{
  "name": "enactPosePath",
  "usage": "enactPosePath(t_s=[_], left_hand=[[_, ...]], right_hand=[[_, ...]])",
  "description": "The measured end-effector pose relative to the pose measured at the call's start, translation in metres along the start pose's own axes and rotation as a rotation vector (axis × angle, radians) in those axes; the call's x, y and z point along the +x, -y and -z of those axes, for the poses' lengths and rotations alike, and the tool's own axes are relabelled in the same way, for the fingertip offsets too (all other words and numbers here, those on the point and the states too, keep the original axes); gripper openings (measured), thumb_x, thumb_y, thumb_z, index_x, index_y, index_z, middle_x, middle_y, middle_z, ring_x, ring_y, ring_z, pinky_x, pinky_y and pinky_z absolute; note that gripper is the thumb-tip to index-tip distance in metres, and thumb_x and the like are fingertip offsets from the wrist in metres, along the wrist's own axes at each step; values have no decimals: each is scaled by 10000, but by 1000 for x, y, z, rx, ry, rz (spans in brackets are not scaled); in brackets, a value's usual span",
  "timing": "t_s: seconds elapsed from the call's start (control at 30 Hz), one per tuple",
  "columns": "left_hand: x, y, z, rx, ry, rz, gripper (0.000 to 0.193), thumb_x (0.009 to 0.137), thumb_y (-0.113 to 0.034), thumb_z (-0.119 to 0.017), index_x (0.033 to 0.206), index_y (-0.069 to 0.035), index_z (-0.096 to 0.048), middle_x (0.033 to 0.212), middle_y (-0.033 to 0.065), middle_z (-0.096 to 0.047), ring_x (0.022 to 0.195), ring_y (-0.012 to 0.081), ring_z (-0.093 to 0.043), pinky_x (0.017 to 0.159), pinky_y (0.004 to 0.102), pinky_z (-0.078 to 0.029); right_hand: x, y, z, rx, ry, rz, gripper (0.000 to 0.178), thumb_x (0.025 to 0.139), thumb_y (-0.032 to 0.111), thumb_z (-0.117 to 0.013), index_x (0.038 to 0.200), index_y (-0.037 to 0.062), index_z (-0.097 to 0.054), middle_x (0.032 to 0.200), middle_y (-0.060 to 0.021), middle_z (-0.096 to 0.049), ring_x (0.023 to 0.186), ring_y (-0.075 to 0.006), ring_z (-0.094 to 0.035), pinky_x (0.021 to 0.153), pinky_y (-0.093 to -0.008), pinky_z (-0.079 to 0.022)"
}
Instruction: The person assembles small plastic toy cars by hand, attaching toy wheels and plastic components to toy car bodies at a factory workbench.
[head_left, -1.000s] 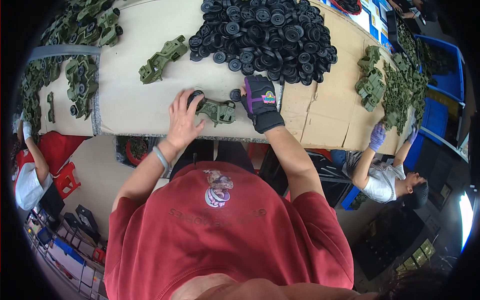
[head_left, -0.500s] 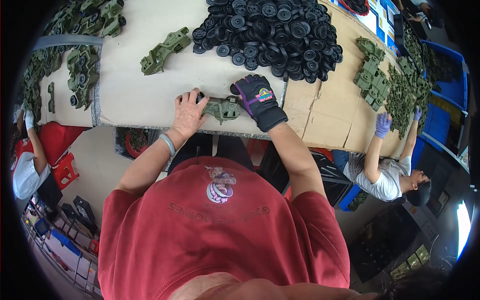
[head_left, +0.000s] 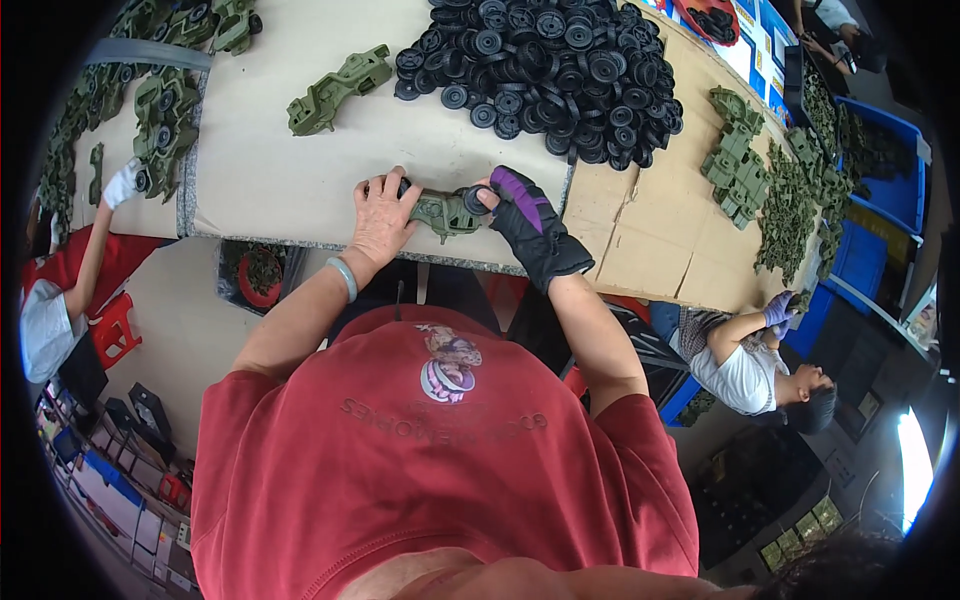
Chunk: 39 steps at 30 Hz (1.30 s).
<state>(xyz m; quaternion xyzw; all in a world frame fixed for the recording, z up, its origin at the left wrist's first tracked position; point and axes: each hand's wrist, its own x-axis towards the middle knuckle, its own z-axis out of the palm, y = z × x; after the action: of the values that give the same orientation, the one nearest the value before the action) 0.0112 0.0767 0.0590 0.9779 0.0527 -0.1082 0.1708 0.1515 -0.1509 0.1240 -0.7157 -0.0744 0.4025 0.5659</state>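
Two hands meet over one green toy vehicle body (head_left: 446, 214), which sits just inside the near edge of the cardboard-covered table (head_left: 270, 175). The bare left hand (head_left: 382, 222) curls its fingers closely over the body's left end; the gloved right hand (head_left: 532, 225) presses a black toy wheel (head_left: 474, 200) against its right end, thumb on the wheel. If the thumb pushes off-centre, the wheel could tip or slip away; if the left grip is loose, the body could twist, and a dropped part could roll off that near edge. Farther in, a second vehicle body (head_left: 338, 90) lies alone, and toward the far edge rises a heap of black wheels (head_left: 550, 80). Wheeled vehicle bodies (head_left: 165, 115) crowd the table's left end, near a co-worker's white-gloved hand (head_left: 122, 185); more green bodies (head_left: 738, 160) and small green parts (head_left: 785, 225) lie toward the right end, near another's purple-gloved hand (head_left: 778, 308). The left fingers mostly hide a dark round piece, likely another wheel; the right glove hides its own fingertips, so whether the wheel is seated I cannot tell. The far left corner is cut off.
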Motion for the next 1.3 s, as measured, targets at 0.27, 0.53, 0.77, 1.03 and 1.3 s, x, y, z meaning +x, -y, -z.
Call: enactPosePath(t_s=[0.27,0.53,0.77,1.03,1.3], left_hand=[[0,0,-7,-16,-58,-15,668,735,-234,-898,1350,-214,-636,1501,122,-472,1360,356,-484,1161,579,-326],[-1,1,-8,-29,-87,-23,614,726,-213,-894,1285,-196,-640,1474,127,-482,1353,368,-488,1171,583,-335],[0,5,-11,-55,-126,-61,569,729,-201,-875,1248,-183,-641,1438,140,-506,1340,382,-498,1176,588,-353],[-3,4,-14,-100,-170,-83,439,782,-174,-802,1196,-176,-655,1395,142,-531,1295,377,-533,1166,587,-373],[0,6,-19,-80,-200,-77,311,871,-196,-710,1181,-188,-696,1371,126,-556,1285,354,-544,1151,565,-383]], right_hand=[[13,-24,-14,-575,-46,337,241,993,218,-716,1127,18,-717,1016,-217,-723,965,-436,-703,841,-486,-554],[17,-21,-16,-579,-231,370,224,974,171,-713,1125,5,-721,1007,-191,-724,934,-383,-709,858,-443,-574],[64,7,-41,-1025,66,673,227,848,163,-697,1057,74,-714,995,-173,-728,994,-392,-699,876,-507,-553],[68,-7,-54,-1037,-26,383,242,804,152,-725,1018,62,-658,990,-210,-703,993,-432,-684,854,-527,-548],[73,-5,-57,-1052,-10,378,239,786,112,-704,1009,52,-643,965,-206,-674,954,-437,-665,816,-529,-536]])
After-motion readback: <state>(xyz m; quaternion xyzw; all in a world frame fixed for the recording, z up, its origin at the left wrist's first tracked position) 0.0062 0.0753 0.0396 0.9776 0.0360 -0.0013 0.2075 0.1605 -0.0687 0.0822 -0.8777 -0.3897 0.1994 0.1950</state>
